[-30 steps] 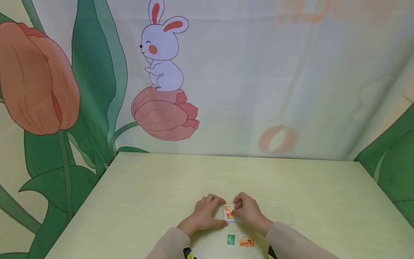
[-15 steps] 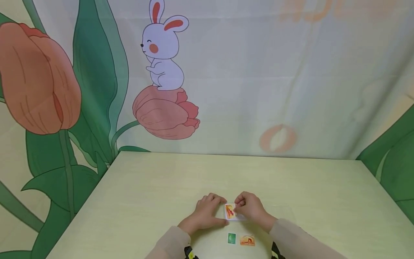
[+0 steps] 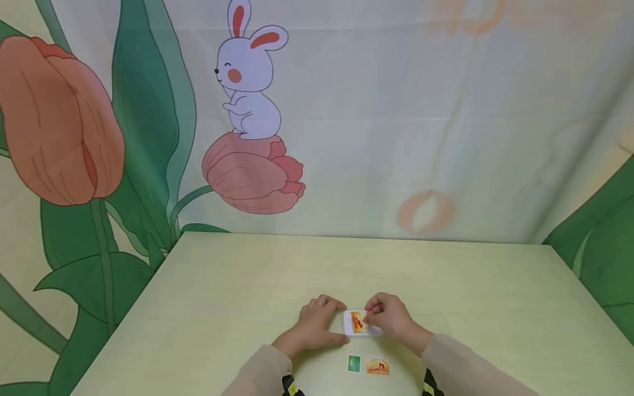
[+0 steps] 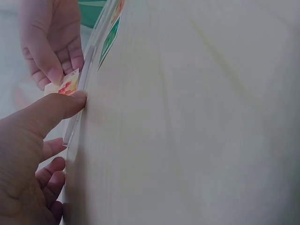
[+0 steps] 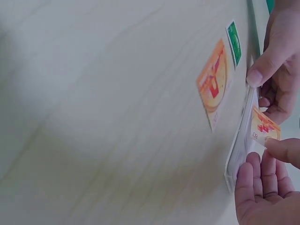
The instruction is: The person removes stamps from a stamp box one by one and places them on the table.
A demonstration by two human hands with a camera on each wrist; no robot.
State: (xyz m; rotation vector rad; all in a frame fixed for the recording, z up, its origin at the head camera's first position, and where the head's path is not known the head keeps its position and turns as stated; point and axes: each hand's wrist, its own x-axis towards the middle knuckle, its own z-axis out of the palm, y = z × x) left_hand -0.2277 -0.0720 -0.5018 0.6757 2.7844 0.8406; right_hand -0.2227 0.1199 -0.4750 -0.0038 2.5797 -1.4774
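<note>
Head view: your left grip (image 3: 315, 326) holds a plastic case (image 3: 348, 324), likely steadying it; your right grip (image 3: 394, 319) pinches a postage stamp (image 3: 358, 323).

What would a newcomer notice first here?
Probably the white cartoon rabbit on a pink tulip, printed on the backdrop behind the table. Next, at the table's near side, the right hand pinches a small orange picture over a flat white piece that the left hand grips.
</note>
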